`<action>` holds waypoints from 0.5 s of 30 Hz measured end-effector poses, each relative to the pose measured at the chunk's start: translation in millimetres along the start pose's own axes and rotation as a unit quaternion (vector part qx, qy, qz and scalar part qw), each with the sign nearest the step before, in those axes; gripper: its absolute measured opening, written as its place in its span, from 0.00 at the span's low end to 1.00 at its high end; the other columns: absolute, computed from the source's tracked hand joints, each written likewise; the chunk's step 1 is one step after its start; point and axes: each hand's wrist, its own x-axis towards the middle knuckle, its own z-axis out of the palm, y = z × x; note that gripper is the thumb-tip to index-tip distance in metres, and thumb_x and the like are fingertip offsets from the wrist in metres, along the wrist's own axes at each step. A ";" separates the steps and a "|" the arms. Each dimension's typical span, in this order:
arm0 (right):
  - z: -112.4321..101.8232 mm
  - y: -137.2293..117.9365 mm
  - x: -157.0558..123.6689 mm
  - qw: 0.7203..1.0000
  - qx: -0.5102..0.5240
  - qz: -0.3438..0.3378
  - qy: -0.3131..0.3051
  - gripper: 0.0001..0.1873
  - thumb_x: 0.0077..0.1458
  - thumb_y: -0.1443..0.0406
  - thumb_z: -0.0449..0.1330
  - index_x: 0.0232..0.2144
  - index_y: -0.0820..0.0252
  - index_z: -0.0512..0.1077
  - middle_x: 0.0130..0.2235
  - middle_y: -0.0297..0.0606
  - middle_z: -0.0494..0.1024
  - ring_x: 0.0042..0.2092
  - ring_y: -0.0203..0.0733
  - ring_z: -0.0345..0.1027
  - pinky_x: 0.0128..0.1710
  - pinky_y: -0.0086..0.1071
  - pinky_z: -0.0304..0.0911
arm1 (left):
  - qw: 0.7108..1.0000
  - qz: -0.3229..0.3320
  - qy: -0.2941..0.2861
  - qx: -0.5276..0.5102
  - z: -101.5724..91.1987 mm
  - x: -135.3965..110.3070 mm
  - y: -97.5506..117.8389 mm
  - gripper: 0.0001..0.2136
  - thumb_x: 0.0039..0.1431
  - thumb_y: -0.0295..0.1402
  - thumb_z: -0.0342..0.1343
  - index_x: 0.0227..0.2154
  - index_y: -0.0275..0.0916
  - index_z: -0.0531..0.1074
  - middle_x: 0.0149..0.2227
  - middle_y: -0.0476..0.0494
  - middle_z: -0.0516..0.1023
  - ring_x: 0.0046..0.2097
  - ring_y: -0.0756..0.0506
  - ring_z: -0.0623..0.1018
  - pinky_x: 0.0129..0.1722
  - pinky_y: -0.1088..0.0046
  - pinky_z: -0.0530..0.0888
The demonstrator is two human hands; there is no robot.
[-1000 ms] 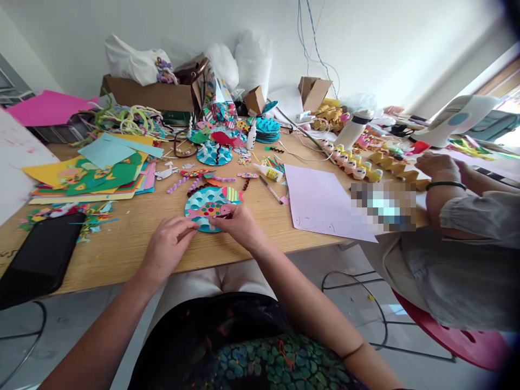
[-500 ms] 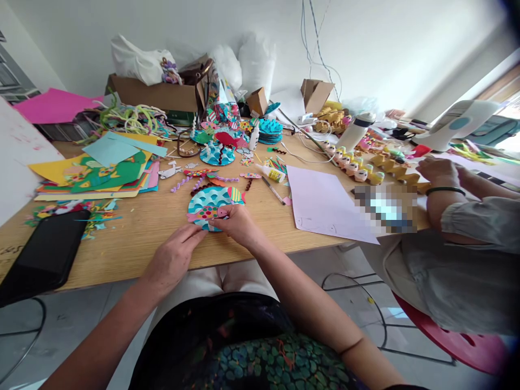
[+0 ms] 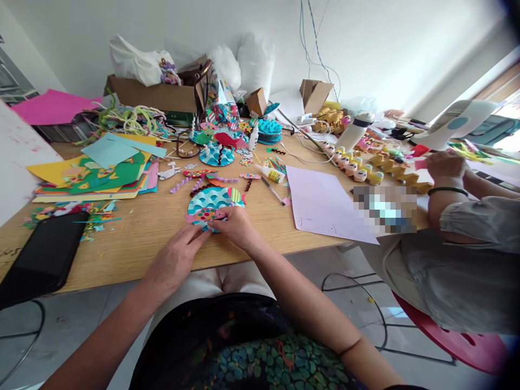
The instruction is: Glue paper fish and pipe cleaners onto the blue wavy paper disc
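Note:
A round blue paper piece with wave layers (image 3: 203, 201) lies near the table's front edge. Across its lower part is a pink paper fish with coloured dots (image 3: 206, 215). My right hand (image 3: 236, 225) pinches the head end of this fish, thumb and finger together. At the bottom rim of the wave piece, my left hand (image 3: 179, 254) has its fingers closed on the edge; its fingertips are partly hidden. A yellow striped paper fish (image 3: 236, 196) sits at the upper right of the wave piece. Just behind lie pipe cleaners (image 3: 182, 183) and paper sea animals.
A glue bottle (image 3: 273, 174), a pen (image 3: 273, 191) and a white sheet (image 3: 320, 206) lie to the right. Coloured paper (image 3: 93, 173) and a black phone (image 3: 43, 252) are at left. A finished-looking sea model (image 3: 217, 154) stands behind. A co-worker's hands (image 3: 446, 167) are at far right.
My left fingertips have shifted slightly up and right along the wave piece's lower edge. My right hand keeps its pinch. The co-worker's hands have moved slightly, with a pink piece now showing there.

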 end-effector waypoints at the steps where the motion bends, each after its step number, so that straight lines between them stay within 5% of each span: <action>1: 0.0 0.3 0.0 1.000 0.002 -0.001 0.000 0.15 0.46 0.64 0.60 0.14 0.62 0.61 0.17 0.24 0.54 0.22 0.28 0.46 0.22 0.26 0.41 | 1.000 -0.004 -0.005 0.002 0.5 -0.2 0.3 0.21 0.59 0.22 0.36 0.50 0.40 0.67 0.48 0.41 0.72 0.50 0.45 0.71 0.49 0.65 0.70; 15: 2.1 1.7 -0.8 1.000 -0.014 -0.007 0.018 0.16 0.45 0.63 0.59 0.13 0.61 0.59 0.16 0.24 0.53 0.21 0.28 0.44 0.22 0.26 0.39 | 0.998 -0.030 -0.008 -0.051 2.1 4.6 3.4 0.21 0.57 0.22 0.38 0.48 0.39 0.69 0.46 0.39 0.72 0.48 0.43 0.71 0.47 0.61 0.70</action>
